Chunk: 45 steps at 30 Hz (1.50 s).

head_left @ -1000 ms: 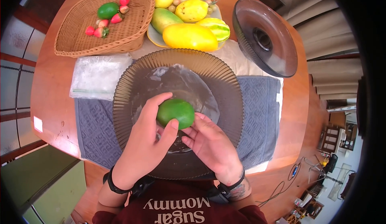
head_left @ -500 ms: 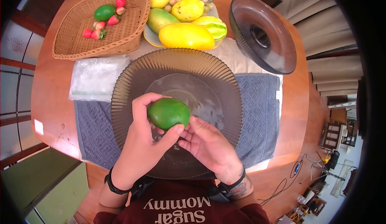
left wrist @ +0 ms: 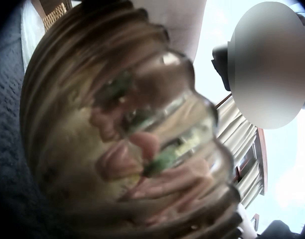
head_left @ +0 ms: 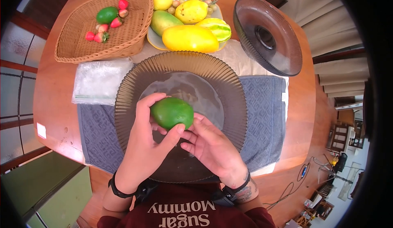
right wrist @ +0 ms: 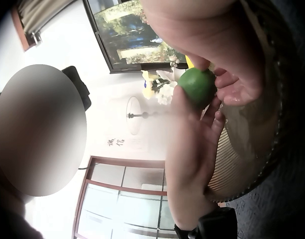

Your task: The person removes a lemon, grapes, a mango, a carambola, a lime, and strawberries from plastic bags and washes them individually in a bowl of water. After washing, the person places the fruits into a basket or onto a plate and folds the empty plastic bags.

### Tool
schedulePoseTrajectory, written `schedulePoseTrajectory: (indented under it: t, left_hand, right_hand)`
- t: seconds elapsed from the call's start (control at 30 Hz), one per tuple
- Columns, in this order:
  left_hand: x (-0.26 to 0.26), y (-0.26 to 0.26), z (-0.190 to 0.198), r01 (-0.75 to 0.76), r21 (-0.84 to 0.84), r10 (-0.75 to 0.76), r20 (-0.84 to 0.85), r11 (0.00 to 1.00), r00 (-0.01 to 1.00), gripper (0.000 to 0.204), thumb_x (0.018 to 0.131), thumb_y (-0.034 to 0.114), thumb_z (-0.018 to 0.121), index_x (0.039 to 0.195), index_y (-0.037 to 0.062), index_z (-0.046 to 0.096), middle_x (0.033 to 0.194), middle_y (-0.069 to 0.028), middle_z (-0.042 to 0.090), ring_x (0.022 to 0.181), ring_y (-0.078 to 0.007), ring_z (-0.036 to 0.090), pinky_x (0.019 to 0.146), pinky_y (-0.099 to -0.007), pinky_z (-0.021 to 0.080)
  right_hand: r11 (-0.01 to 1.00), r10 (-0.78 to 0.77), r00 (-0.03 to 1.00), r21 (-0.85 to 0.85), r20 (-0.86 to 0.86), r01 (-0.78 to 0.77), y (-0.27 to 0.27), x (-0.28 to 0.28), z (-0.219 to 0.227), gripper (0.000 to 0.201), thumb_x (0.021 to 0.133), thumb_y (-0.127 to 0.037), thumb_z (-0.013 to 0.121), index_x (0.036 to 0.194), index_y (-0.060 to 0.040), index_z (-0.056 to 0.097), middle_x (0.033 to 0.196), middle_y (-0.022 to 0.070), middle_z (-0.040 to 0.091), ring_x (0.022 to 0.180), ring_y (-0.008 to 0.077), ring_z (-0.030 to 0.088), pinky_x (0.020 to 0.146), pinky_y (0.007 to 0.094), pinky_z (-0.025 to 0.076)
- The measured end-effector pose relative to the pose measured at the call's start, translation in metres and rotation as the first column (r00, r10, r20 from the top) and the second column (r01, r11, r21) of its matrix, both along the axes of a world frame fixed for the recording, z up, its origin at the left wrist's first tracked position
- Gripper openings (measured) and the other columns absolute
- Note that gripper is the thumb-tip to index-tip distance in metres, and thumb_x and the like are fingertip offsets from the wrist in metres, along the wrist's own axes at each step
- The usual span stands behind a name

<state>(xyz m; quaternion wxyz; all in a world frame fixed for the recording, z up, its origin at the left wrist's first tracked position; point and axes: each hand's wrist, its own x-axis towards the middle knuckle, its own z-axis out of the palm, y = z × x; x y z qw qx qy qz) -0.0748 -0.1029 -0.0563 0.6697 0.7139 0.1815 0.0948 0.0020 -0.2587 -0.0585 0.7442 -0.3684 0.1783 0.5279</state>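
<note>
A smooth, oval green fruit (head_left: 172, 112) is held over the wide, ribbed brown glass bowl (head_left: 219, 68). My left hand (head_left: 143, 146) grips it from the left, thumb along the near side and fingers round the far side. At the fruit's right end, my right hand (head_left: 215, 146) has its thumb and curled fingers against the skin. Water shines in the bowl under both hands. The right wrist view shows the green fruit (right wrist: 197, 87) between the two hands. In the left wrist view, the bowl's ribbed wall (left wrist: 58, 139) distorts the hands behind it.
A wicker basket (head_left: 69, 44) with strawberries and another green fruit (head_left: 107, 15) stands back left. Behind the bowl, a plate (head_left: 154, 39) carries yellow fruits and grapes. A second glass bowl (head_left: 286, 44) leans back right. A clear plastic bag (head_left: 100, 80) and blue towel (head_left: 262, 117) flank the bowl.
The green fruit has shifted slightly left and turned between my hands since a second ago. Both hands stay over the bowl, and the water's surface has changed shape.
</note>
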Motion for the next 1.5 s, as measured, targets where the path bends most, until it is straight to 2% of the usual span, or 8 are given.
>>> schedulePoseTrajectory:
  t: [0.17, 0.23, 0.47, 0.53, 0.83, 1.07, 1.23, 1.5]
  left_hand:
    - [-0.001, 0.001, -0.001, -0.007, 0.019, 0.007, -0.004, 1.000, 1.000, 0.060, 0.086, 0.009, 0.074, 0.136, 0.0060, 0.040, 0.127, -0.0104, 0.054, 0.104, -0.0168, 0.059, 0.077, -0.0275, 0.049]
    - [-0.001, 0.002, 0.002, 0.042, -0.013, -0.043, -0.026, 0.999, 0.999, 0.062, 0.087, -0.002, 0.066, 0.140, 0.0067, 0.035, 0.134, -0.0126, 0.047, 0.123, -0.0218, 0.051, 0.104, -0.0372, 0.043]
    - [-0.001, 0.003, 0.004, 0.034, 0.006, -0.034, -0.016, 0.999, 0.999, 0.064, 0.084, 0.002, 0.070, 0.139, 0.0067, 0.038, 0.132, -0.0121, 0.049, 0.121, -0.0210, 0.052, 0.104, -0.0363, 0.043]
    - [-0.001, 0.003, 0.002, 0.013, 0.065, -0.016, 0.043, 0.998, 0.999, 0.063, 0.084, 0.010, 0.077, 0.136, 0.0074, 0.042, 0.129, -0.0094, 0.053, 0.107, -0.0175, 0.059, 0.082, -0.0299, 0.049]
    - [-0.002, 0.003, 0.003, 0.006, -0.016, -0.005, 0.079, 1.000, 0.997, 0.066, 0.082, 0.014, 0.077, 0.137, 0.0060, 0.040, 0.131, -0.0129, 0.051, 0.118, -0.0208, 0.054, 0.102, -0.0358, 0.044]
    - [-0.005, 0.005, 0.000, 0.025, 0.077, -0.036, 0.144, 0.997, 0.989, 0.070, 0.080, 0.019, 0.082, 0.136, 0.0051, 0.042, 0.130, -0.0131, 0.051, 0.117, -0.0220, 0.054, 0.100, -0.0362, 0.045]
    - [-0.005, 0.005, -0.003, 0.009, 0.133, -0.042, 0.244, 0.991, 0.969, 0.063, 0.078, 0.011, 0.081, 0.131, 0.0055, 0.047, 0.125, -0.0109, 0.051, 0.113, -0.0208, 0.056, 0.093, -0.0345, 0.048]
    - [-0.003, 0.004, -0.001, 0.013, 0.113, -0.036, 0.202, 0.994, 0.979, 0.063, 0.079, 0.011, 0.081, 0.132, 0.0054, 0.046, 0.126, -0.0105, 0.051, 0.111, -0.0198, 0.057, 0.091, -0.0331, 0.049]
  right_hand:
    - [0.997, 0.062, 0.998, 0.038, -0.009, -0.061, -0.005, 0.000, -0.008, 0.032, 0.104, -0.025, 0.054, 0.130, -0.0081, 0.054, 0.122, 0.0014, 0.060, 0.113, 0.0144, 0.057, 0.097, 0.0318, 0.046]
    - [0.997, 0.069, 0.997, 0.049, -0.031, -0.067, -0.007, 0.000, -0.010, 0.031, 0.104, -0.024, 0.054, 0.129, -0.0073, 0.054, 0.122, 0.0021, 0.060, 0.114, 0.0146, 0.057, 0.098, 0.0319, 0.047]
    - [0.991, 0.125, 0.991, 0.054, -0.052, -0.122, -0.006, 0.002, -0.005, 0.032, 0.103, -0.022, 0.054, 0.128, -0.0027, 0.056, 0.125, 0.0077, 0.062, 0.117, 0.0173, 0.060, 0.097, 0.0321, 0.051]
    - [0.991, 0.125, 0.991, 0.054, -0.047, -0.122, -0.006, 0.002, -0.005, 0.032, 0.103, -0.021, 0.054, 0.128, -0.0020, 0.055, 0.125, 0.0083, 0.062, 0.118, 0.0180, 0.060, 0.098, 0.0324, 0.051]
    - [0.986, 0.157, 0.987, 0.053, -0.026, -0.155, -0.002, 0.003, 0.003, 0.036, 0.103, -0.021, 0.052, 0.129, 0.0034, 0.052, 0.125, 0.0126, 0.061, 0.117, 0.0209, 0.062, 0.102, 0.0369, 0.051]
    - [0.986, 0.162, 0.985, -0.040, 0.049, -0.160, 0.001, 0.001, 0.012, 0.031, 0.104, -0.018, 0.046, 0.125, 0.0043, 0.050, 0.124, 0.0140, 0.060, 0.114, 0.0249, 0.064, 0.102, 0.0402, 0.053]
    - [0.984, 0.178, 0.982, -0.038, 0.069, -0.176, 0.003, 0.000, 0.016, 0.032, 0.104, -0.019, 0.043, 0.126, 0.0047, 0.047, 0.125, 0.0152, 0.058, 0.114, 0.0262, 0.064, 0.099, 0.0428, 0.055]
    - [0.981, 0.190, 0.971, -0.065, 0.146, -0.182, 0.004, -0.003, 0.016, 0.033, 0.106, -0.021, 0.041, 0.129, 0.0014, 0.044, 0.123, 0.0145, 0.056, 0.112, 0.0253, 0.064, 0.092, 0.0435, 0.058]
